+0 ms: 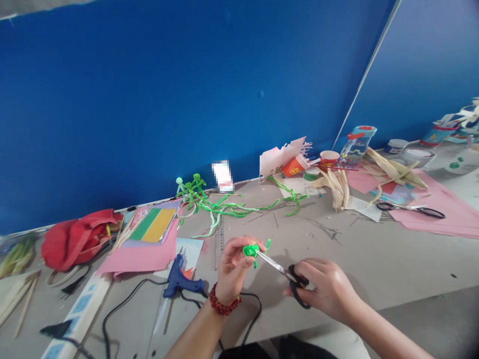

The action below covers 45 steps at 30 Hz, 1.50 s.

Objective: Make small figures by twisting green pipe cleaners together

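My left hand (236, 262) pinches a small bright green bundle (250, 250) that looks like twisted pipe cleaner, with short ends sticking out. A beaded red bracelet (223, 301) circles that wrist. My right hand (325, 286) grips black-handled scissors (275, 264) by the finger loops. Their blade tips touch or overlap the green bundle; I cannot tell whether the blades are parted. Behind the hands lie green twisted stems (228, 207) in a loose tangle. Beside my left forearm rests a blue glue gun (182, 279) with its black cord.
At the left are a white power strip (86, 304), a red bag (77, 242) and pink paper (149, 257). Along the blue wall stand a phone (223, 177), paper cups (295, 164) and a water bottle (358, 144). A second pair of scissors (426, 209) lies on pink sheets, right.
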### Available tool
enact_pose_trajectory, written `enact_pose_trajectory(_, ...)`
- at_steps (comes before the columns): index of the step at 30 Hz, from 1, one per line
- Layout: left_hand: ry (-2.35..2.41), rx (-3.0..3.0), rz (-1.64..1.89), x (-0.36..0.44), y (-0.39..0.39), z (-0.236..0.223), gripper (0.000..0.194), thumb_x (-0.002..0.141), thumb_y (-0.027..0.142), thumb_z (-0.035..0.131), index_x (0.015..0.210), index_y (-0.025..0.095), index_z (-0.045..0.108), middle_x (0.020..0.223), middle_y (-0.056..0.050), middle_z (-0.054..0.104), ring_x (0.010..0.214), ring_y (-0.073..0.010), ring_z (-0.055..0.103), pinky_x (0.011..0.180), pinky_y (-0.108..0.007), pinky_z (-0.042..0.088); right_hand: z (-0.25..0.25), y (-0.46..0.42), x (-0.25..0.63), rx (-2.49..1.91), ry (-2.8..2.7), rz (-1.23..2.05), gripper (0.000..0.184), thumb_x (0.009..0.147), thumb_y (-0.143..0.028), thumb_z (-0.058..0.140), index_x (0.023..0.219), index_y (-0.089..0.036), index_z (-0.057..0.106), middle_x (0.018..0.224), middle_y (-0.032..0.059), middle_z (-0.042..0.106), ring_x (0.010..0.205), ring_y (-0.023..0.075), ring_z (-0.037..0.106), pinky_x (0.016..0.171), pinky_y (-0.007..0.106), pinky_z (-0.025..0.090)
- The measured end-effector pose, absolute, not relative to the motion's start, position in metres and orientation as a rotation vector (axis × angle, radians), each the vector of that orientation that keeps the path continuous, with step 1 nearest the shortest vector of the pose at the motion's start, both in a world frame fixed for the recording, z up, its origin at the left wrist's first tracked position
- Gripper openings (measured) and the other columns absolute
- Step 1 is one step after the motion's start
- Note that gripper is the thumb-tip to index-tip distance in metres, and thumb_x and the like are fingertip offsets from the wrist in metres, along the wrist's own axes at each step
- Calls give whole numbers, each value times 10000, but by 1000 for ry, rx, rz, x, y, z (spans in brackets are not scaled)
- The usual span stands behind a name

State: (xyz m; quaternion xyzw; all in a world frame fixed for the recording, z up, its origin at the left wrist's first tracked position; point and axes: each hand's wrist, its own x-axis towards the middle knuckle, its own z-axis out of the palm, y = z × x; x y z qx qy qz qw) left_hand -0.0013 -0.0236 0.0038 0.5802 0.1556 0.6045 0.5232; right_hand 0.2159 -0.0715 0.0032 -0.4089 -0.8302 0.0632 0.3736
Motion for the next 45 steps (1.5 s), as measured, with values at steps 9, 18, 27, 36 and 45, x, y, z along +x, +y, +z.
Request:
enact_pose_trajectory(9, 394, 1313, 1451, 1, -24, 3, 184, 895, 277, 648, 1078, 275, 655, 912, -36, 704, 928, -222, 664, 888, -432, 494, -3, -70, 213, -1094, -2114, 154, 386, 940, -493, 565, 692, -204, 503, 570, -32, 549, 494, 115, 493, 491, 244, 325)
enact_pose_trajectory(18, 361, 1218, 1432, 3, -26, 5, 173, 887, 299, 659, 1061, 291, 659, 879, -20, 691, 901, -207, 663, 893, -432, 492, -2, -70, 205, -1108, -2076, 191, 418, 944, -512, 543, 663, -209, 482, 552, -32, 552, 467, 109, 480, 468, 234, 321)
enact_pose_trajectory(27, 370, 1214, 1456, 3, -26, 6, 178, 885, 290, 659, 1063, 285, 653, 878, -21, 673, 885, -208, 666, 855, -430, 512, 4, -68, 203, -1075, -2055, 83, 350, 942, -457, 573, 714, -194, 535, 567, -25, 572, 477, 106, 507, 491, 235, 333)
enact_pose_trajectory(36, 386, 1234, 1463, 3, -25, 7, 176, 892, 298, 652, 1068, 295, 650, 903, -26, 692, 890, -209, 669, 844, -414, 512, 7, -68, 203, -1087, -2074, -26, 381, 976, -459, 524, 717, -184, 570, 564, -15, 578, 489, 117, 511, 501, 255, 336)
enact_pose_trajectory(45, 384, 1203, 1460, 2, -24, 6, 176, 886, 302, 663, 1062, 285, 653, 901, -26, 688, 900, -204, 674, 857, -403, 509, 5, -63, 205, -1049, -2060, -65, 363, 982, -430, 527, 717, -187, 576, 558, -16, 571, 496, 116, 510, 512, 244, 349)
